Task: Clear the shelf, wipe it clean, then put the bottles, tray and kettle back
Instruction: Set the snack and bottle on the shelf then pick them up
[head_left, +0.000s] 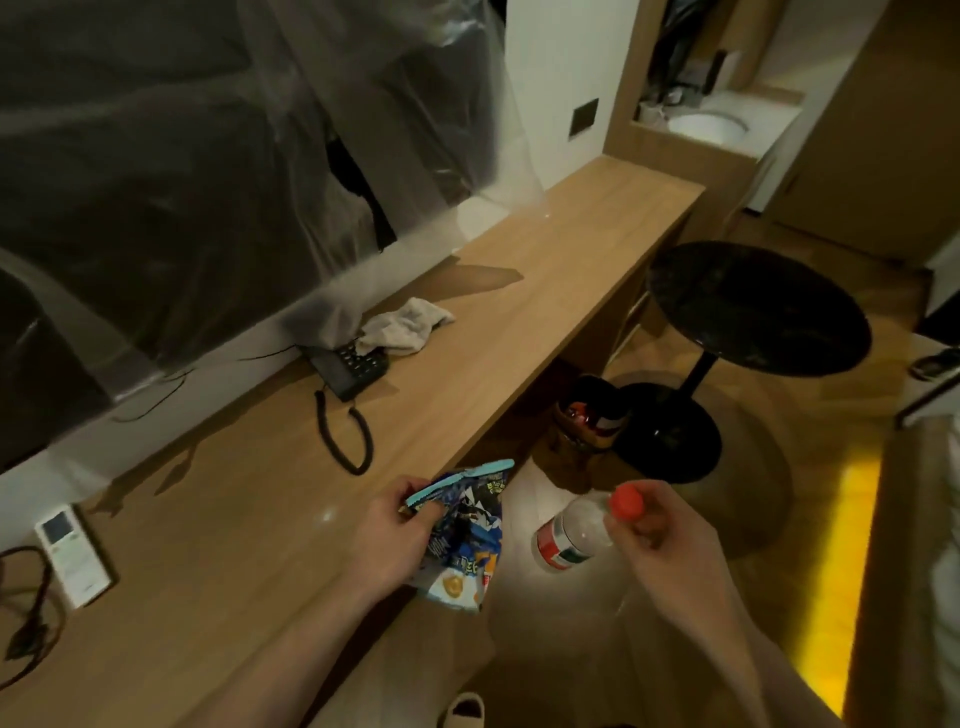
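Observation:
My left hand (402, 535) grips the top of a blue snack bag (465, 540) just past the front edge of the long wooden shelf (545, 291). My right hand (654, 530) pinches the red cap of a clear plastic bottle (569, 538) with a red and white label, which hangs tilted over the floor. A crumpled grey cloth (408, 325) lies on the shelf, partly over a black desk phone (350, 371). No tray or kettle is in view.
A white remote (72, 556) and a dark cable (26, 618) lie at the shelf's left end. A plastic-covered screen (208, 156) stands behind. A bin (589, 421) sits under the shelf, next to a round black table (758, 306). A sink (706, 127) is far right.

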